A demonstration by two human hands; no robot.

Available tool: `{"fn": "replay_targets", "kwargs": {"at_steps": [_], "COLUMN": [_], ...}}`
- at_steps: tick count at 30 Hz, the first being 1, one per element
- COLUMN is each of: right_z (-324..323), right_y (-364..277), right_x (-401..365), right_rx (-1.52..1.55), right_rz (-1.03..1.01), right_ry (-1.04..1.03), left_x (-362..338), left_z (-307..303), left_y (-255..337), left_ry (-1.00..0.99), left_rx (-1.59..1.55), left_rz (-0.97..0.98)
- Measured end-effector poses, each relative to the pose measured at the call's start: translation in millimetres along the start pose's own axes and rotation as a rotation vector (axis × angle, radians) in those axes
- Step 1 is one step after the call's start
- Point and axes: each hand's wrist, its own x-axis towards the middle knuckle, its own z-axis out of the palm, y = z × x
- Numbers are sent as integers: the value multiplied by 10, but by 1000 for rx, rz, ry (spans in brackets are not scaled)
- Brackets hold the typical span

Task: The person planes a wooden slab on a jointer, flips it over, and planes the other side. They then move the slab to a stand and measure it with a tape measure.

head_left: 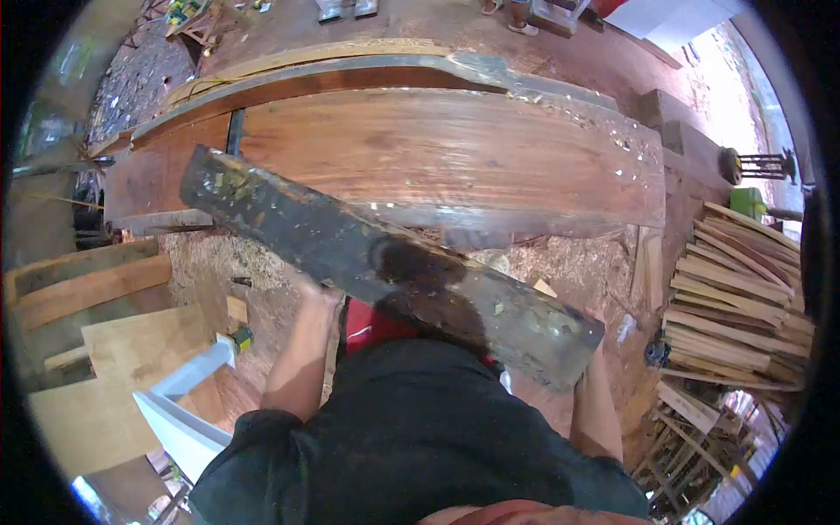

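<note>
A thick, dark, weathered wooden plank (297, 223) slants across in front of my body, its far left end over the edge of a wide reddish-brown board (420, 149). My left hand (319, 296) holds the plank from below near its middle, with the fingers hidden underneath. At the plank's near right end, my right hand (597, 331) grips the end and side, mostly covered by the wood. A shadow falls over the middle of the plank's worn, blotchy face.
Many thin wood strips (735, 302) are stacked at the right. On the left are plywood pieces (149, 350), a pale angled frame (188, 394) and a wooden beam (96, 289). Sawdust and chips cover the ground (560, 267). A person's foot (523, 29) shows at the top.
</note>
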Motion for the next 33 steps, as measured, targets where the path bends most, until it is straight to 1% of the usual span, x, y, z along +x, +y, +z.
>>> {"fn": "replay_targets", "kwargs": {"at_steps": [2, 3, 6, 9, 12, 13, 15, 18, 21, 24, 27, 30, 33], "right_z": [-382, -562, -940, -1213, -1399, -1456, -1513, -1463, -1322, -1120, -961, -837, -744], "right_y": [-255, -374, -777, -1132, -1359, -1423, -1536, -1789, -2045, -2290, -2436, -2519, -2472], "right_x": [-6, 5, 5, 49, 5, -12, -61, -47, 24, 106, 130, 138, 90], "right_rx": [11, 17, 25, 23, 38, 43, 59, 62, 65, 77, 96, 120, 150], "right_rz": [26, 38, 57, 74, 78, 76, 63, 34, 16, 2, -15, -26, -50], "right_ry": [22, 27, 47, 60, 86, 93, 115, 123, 129, 114, 97, 95, 138], "left_x": [-99, -157, -523, -788, -815, -810, -836, -858, -759, -213, 23, 96, 165], "left_z": [71, 207, 710, 1154, 1220, 1250, 1477, 1732, 1751, 1558, 1778, 1871, 1786], "left_y": [-592, -846, -1502, -1966, -2216, -2271, -2261, -2241, -2108, -1806, -1829, -1722, -1604], "left_ry": [35, 45, 113, 358, 289, 305, 331, 404, 419, 165, 261, 251, 186], "left_rx": [30, 42, 7, 102, 112, 134, 174, 292, 568, 784, 1026, 1038, 995], "left_rz": [-24, -34, -146, -191, -145, -160, -182, -152, -208, -339, 70, 17, -60]}}
